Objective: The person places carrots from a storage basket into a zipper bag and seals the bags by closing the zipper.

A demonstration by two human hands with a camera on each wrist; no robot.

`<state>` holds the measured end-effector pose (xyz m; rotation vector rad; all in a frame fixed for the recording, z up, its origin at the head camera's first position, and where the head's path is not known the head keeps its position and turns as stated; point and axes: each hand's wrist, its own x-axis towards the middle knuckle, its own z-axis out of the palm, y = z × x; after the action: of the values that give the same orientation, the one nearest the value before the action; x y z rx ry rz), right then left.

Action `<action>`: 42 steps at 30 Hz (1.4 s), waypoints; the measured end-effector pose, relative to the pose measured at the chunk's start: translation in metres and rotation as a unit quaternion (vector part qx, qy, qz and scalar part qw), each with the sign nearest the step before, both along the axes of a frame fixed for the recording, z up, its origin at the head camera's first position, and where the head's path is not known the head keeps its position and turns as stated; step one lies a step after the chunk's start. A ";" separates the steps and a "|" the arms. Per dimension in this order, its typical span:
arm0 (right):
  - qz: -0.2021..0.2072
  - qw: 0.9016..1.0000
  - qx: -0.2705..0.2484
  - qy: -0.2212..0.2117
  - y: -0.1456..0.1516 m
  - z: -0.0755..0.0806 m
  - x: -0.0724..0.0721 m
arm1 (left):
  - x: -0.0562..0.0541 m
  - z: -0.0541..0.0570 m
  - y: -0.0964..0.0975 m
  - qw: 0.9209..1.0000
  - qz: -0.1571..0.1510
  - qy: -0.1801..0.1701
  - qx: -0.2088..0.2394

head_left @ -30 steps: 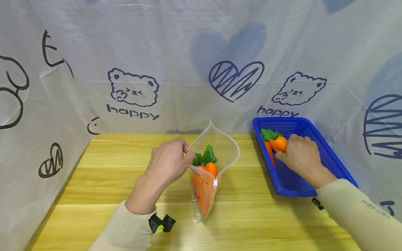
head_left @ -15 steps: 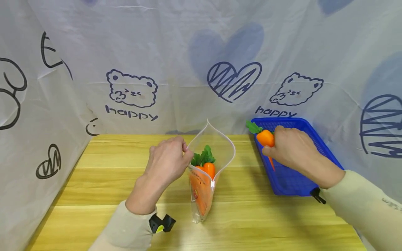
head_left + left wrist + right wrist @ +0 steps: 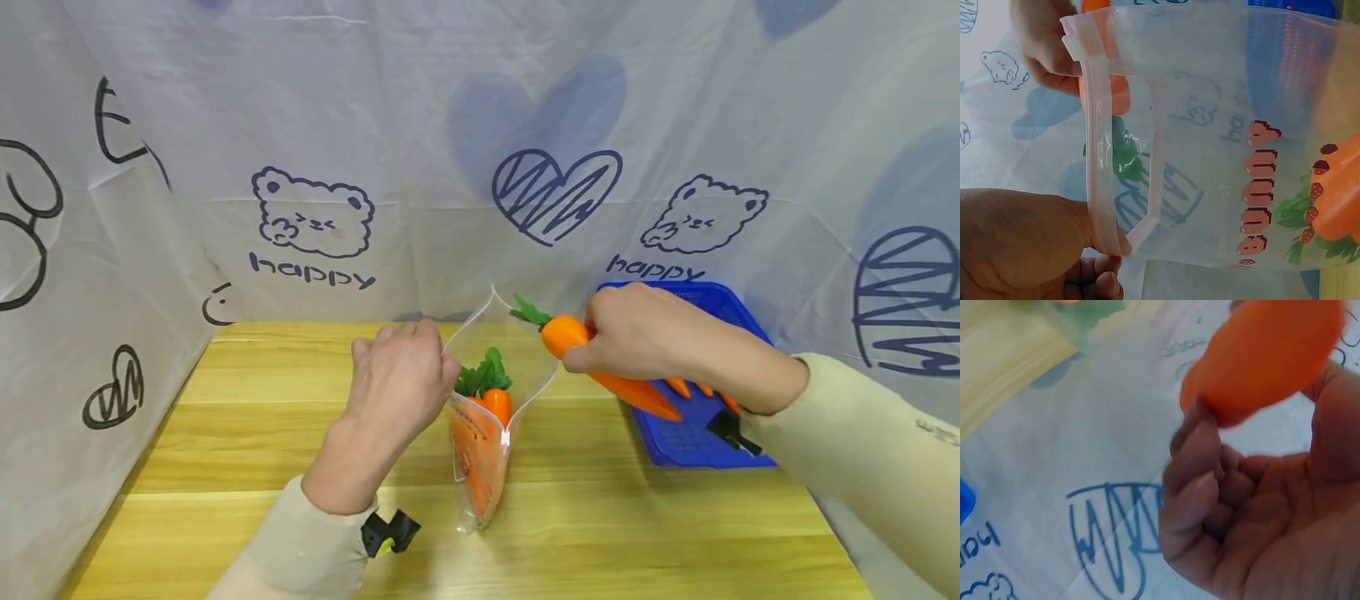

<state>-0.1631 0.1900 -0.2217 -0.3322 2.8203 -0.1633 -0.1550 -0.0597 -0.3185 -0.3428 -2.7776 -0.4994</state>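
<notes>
With thumb and fingers my left hand (image 3: 401, 396) pinches the left rim of a clear zip bag (image 3: 525, 367), whose mouth gapes. Inside the bag stand orange carrots (image 3: 497, 406) with green tops; the left wrist view shows a printed front on the bag (image 3: 1210, 156). My right hand (image 3: 637, 333) grips another carrot (image 3: 566, 335) near its thick end, just right of the bag's mouth. Its leafy top points left over the bag rim and its tip slants down to the right. In the right wrist view the orange carrot (image 3: 1266, 362) lies between thumb and fingers.
A blue basket (image 3: 667, 450) stands at the right on the wooden table (image 3: 300, 467), partly hidden by my right arm. Several carrots (image 3: 678, 387) lie in it. A printed white cloth (image 3: 427, 125) hangs behind and at both sides.
My right hand has lifted a carrot out of the blue basket and carried it left to the bag's mouth. The left hand keeps its hold on the bag rim.
</notes>
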 end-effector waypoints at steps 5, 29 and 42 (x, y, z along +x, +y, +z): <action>0.050 0.997 0.013 -0.057 -0.025 -0.002 -0.017 | -0.001 0.002 0.004 1.000 -0.001 -0.004 -0.006; 0.033 0.985 -0.139 -0.093 -0.076 -0.090 -0.054 | -0.003 0.000 0.005 0.998 -0.007 -0.062 0.015; 0.022 0.992 -0.044 0.113 -0.023 -0.061 -0.029 | -0.004 0.019 -0.034 0.988 0.013 -0.150 -0.027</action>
<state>-0.1923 0.1666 -0.2831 -0.4604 3.0315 -0.2570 -0.1586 -0.0942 -0.2999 -0.2597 -3.0877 -0.5071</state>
